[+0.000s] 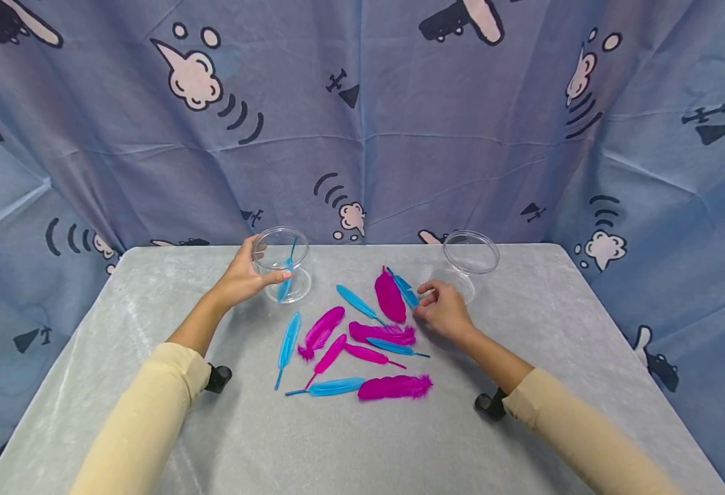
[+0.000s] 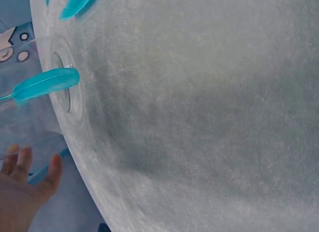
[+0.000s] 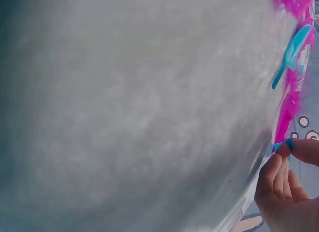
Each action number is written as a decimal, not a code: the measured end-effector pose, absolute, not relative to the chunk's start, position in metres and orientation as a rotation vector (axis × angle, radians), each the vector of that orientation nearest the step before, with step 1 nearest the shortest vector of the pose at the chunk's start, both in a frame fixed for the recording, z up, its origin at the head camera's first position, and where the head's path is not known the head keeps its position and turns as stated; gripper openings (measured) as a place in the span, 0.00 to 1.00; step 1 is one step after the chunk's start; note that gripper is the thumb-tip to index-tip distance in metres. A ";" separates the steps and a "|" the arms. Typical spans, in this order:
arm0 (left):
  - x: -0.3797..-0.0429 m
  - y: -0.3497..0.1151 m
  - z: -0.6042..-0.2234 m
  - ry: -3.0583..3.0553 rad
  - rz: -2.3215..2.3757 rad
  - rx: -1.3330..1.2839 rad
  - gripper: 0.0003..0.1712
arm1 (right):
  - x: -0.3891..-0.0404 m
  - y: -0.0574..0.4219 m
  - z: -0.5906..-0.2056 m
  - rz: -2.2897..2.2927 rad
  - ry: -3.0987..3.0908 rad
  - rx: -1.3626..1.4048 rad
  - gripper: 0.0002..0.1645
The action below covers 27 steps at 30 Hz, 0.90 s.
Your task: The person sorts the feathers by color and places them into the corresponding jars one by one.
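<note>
My left hand (image 1: 246,275) holds a clear plastic cup (image 1: 300,285) at the table's back left, thumb across its near side and fingers by the rim. A blue feather (image 1: 285,282) stands inside that cup; the left wrist view shows the same feather (image 2: 47,84) through the wall. My right hand (image 1: 446,311) pinches the quill end of another blue feather (image 1: 404,290) between thumb and index finger, beside a magenta feather (image 1: 390,297). In the right wrist view, the pinched blue tip (image 3: 289,143) shows at the fingertips. A second clear cup (image 1: 485,267) stands just behind my right hand.
Several magenta feathers (image 1: 395,387) and blue feathers (image 1: 288,344) lie scattered mid-table, some touching or overlapping. The grey-covered table (image 1: 338,447) ends at a patterned blue curtain (image 1: 393,172) behind. Both cups stand near the back edge.
</note>
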State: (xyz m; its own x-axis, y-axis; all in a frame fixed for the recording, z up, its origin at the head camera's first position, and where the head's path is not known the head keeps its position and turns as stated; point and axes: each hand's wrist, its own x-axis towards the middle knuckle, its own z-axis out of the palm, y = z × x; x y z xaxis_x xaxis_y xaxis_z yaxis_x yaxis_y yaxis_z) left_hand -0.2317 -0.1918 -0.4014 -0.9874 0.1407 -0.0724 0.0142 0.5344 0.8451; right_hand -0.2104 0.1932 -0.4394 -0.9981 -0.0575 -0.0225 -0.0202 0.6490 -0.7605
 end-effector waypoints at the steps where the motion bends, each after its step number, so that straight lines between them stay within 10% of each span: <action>1: -0.232 -0.192 -0.402 2.633 1.451 0.137 0.62 | -0.210 0.193 -0.439 -1.306 2.813 -0.063 0.19; 27: -0.232 -0.192 -0.402 2.628 1.454 0.126 0.62 | -0.218 0.177 -0.406 -1.608 2.825 -0.144 0.13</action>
State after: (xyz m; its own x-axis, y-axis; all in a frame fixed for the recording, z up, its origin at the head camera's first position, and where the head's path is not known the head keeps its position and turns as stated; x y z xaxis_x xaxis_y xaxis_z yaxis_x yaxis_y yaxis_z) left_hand -0.2316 -0.1924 -0.4018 -0.9873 0.1385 -0.0783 0.0073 0.5308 0.8475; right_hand -0.2183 0.1774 -0.4061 -0.9898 -0.0214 0.1410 -0.1322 0.5092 -0.8504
